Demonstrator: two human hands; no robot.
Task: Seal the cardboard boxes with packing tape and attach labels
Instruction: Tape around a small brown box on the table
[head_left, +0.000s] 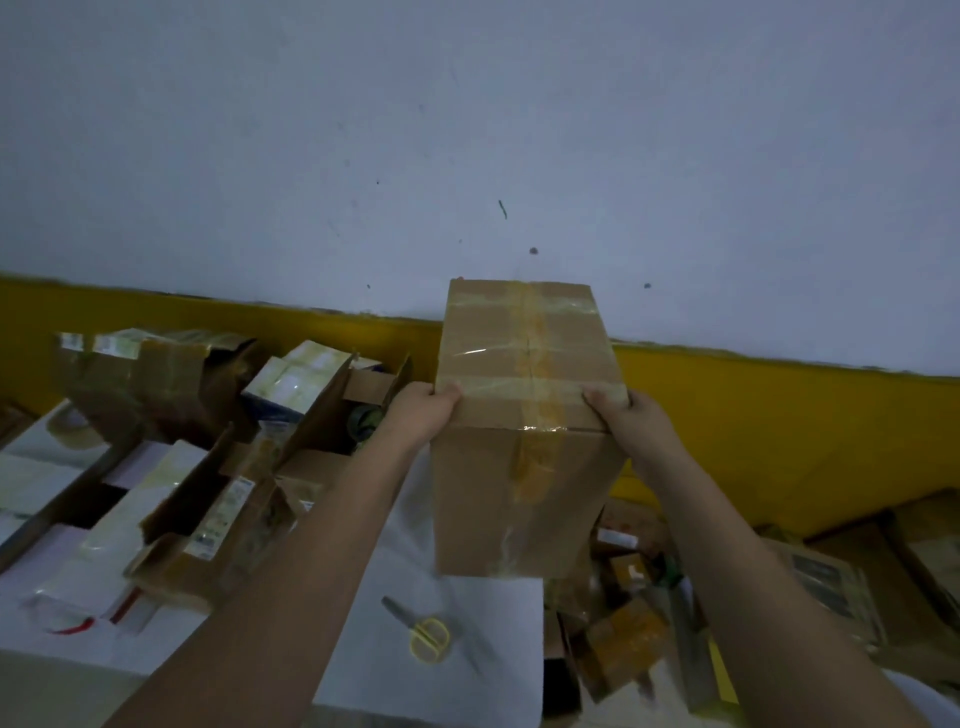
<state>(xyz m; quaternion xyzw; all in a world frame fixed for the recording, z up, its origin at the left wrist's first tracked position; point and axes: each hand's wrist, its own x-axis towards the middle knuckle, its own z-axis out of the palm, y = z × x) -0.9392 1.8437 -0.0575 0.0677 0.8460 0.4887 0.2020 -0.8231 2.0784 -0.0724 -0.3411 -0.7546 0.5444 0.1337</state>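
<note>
Both hands hold a big taped cardboard box (524, 415) up in the air, the left hand (423, 413) gripping its left top edge and the right hand (631, 421) gripping its right top edge. Below the hands, yellow scissors (423, 631) lie on the white table (467, 686). Left of the left hand sit more open boxes (208, 467).

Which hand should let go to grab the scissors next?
Probably left. Both hands grip the taped box at its upper corners. The yellow-handled scissors lie on the white tabletop below the box, nearer the left hand and forearm; the right hand would have to cross over.
</note>
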